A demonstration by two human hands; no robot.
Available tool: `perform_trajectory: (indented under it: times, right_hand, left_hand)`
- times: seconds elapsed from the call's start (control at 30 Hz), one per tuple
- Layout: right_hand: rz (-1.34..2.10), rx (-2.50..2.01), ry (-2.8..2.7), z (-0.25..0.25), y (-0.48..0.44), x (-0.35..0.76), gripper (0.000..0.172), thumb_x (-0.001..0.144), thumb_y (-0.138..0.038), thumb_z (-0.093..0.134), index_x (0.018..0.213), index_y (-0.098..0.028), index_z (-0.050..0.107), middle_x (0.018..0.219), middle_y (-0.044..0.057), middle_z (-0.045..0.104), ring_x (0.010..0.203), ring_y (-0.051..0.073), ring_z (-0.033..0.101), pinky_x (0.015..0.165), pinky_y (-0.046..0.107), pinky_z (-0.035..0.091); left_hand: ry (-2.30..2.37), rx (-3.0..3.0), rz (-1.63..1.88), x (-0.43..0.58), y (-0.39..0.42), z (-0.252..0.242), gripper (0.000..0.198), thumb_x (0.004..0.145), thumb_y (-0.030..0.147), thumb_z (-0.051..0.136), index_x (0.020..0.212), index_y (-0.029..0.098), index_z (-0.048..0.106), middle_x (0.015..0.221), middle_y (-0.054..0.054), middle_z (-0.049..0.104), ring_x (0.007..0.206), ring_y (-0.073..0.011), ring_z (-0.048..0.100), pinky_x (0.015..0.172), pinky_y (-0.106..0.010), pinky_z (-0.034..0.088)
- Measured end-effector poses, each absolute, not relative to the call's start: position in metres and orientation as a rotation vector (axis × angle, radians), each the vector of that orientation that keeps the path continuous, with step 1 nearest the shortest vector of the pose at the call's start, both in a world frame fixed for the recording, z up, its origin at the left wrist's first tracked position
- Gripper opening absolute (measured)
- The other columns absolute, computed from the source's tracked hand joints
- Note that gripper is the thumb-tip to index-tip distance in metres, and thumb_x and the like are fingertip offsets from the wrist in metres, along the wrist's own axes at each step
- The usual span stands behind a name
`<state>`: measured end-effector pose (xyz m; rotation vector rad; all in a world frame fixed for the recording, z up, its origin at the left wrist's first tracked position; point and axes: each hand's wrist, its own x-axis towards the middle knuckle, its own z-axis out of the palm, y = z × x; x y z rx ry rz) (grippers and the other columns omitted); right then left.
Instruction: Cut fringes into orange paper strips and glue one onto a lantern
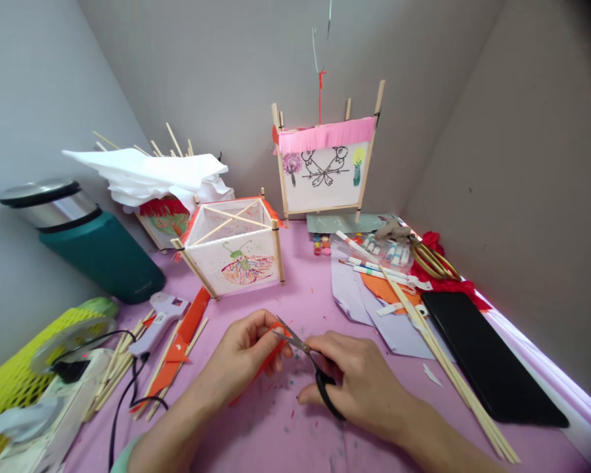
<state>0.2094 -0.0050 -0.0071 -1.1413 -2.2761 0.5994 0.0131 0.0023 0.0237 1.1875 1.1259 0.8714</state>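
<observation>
My left hand [246, 351] pinches a strip of orange-red paper [278, 330] between thumb and fingers, low over the table's middle. In my right hand [359, 378] is a pair of scissors [304, 347] with black handles. Its blades are spread, pointing left, and reach the strip beside my left fingertips. Part of the paper is hidden under my left hand. Just beyond my hands stands a stick-framed paper lantern [243, 266] with a colourful butterfly drawing and crossed sticks on top. Small coloured scraps are scattered beneath the scissors.
Behind, a bird-decorated lantern [325, 174] hangs from a red cord. Left are a teal bottle [103, 253], a glue gun [160, 322] with cable, orange paper [192, 322] and sticks. Right lie markers [369, 269], lilac paper [394, 335], long sticks [453, 368] and a black phone-like slab [492, 361].
</observation>
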Motion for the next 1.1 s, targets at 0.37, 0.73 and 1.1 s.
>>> perform_trajectory:
  times: [0.37,0.73,1.1]
  right_hand:
    - [0.617,-1.166,-2.263,-0.0112,-0.007,0.2078,0.033,0.069,-0.043,0.076,0.079,-0.021,0.054,0.068,-0.005,0.052,0.058,0.011,0.041,0.055,0.023,0.026]
    - [0.652,-1.174,-2.242,-0.0116,-0.0081,0.2065,0.031,0.07,-0.04,0.075,0.075,-0.021,0.051,0.065,-0.007,0.049,0.056,0.01,0.038,0.056,0.023,0.025]
    - [0.723,-1.177,-2.229,-0.0087,-0.008,0.2064,0.034,0.069,-0.04,0.077,0.073,-0.021,0.049,0.063,-0.008,0.046,0.055,0.009,0.038,0.055,0.022,0.026]
  left_hand:
    - [1.123,1.217,0.863,0.0135,0.0004,0.0193,0.027,0.077,0.042,0.061,0.078,0.017,0.052,0.066,-0.001,0.065,0.051,-0.0104,0.055,0.052,-0.023,0.042]
    - [1.138,1.283,0.849,0.0155,-0.0009,0.0202,0.02,0.082,0.036,0.055,0.078,0.017,0.052,0.068,-0.001,0.064,0.052,-0.0109,0.054,0.053,-0.025,0.042]
    - [1.125,1.268,0.859,0.0159,0.001,0.0201,0.021,0.08,0.037,0.057,0.077,0.016,0.052,0.067,-0.002,0.064,0.051,-0.0108,0.053,0.051,-0.024,0.041]
